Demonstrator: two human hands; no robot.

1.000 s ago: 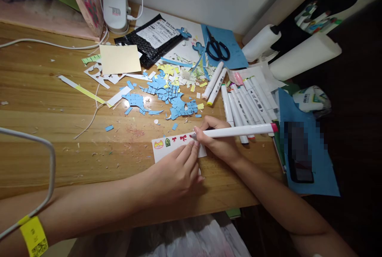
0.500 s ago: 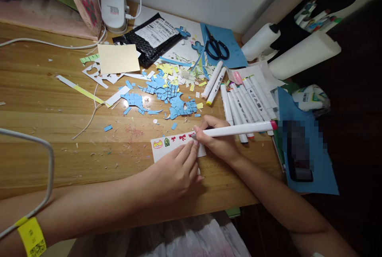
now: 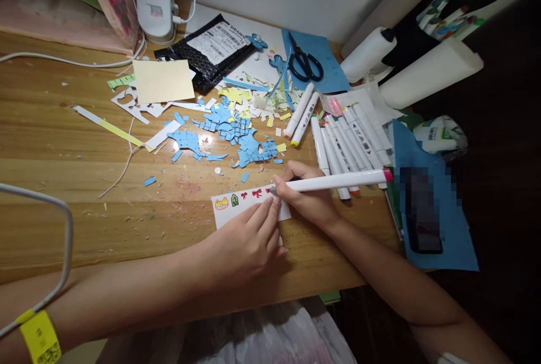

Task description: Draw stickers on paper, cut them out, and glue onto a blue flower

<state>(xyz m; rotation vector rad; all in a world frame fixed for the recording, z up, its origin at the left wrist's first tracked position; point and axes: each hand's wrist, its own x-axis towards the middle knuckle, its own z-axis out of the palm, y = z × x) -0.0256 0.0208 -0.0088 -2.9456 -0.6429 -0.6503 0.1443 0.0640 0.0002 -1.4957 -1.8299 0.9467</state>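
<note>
My right hand (image 3: pixel 310 195) is closed around a white marker (image 3: pixel 338 181) with a pinkish-red end. The marker slants nearly level, its tip touching a small white paper (image 3: pixel 228 217) near the table's front. Along the paper's top edge runs a row of small drawings: a yellow and orange figure (image 3: pixel 221 203), a green shape (image 3: pixel 235 199) and several red bow-like marks (image 3: pixel 257 193). My left hand (image 3: pixel 253 234) lies over the paper's lower part, fingers together and bent, holding it by the marker tip. Part of the paper is hidden beneath this hand.
Blue paper scraps (image 3: pixel 253 150) and yellow bits lie beyond the paper. Several white markers (image 3: pixel 350 144) stand in a row to the right. Farther back are black scissors (image 3: pixel 305 65), a black parcel bag (image 3: pixel 211 51) and a cream paper (image 3: pixel 164 81). A phone (image 3: pixel 425 223) rests at the right.
The view has shifted slightly, so the table items appear a little farther left and up. Both hands keep nearly the same pose, with the marker tip still at the last red mark.
</note>
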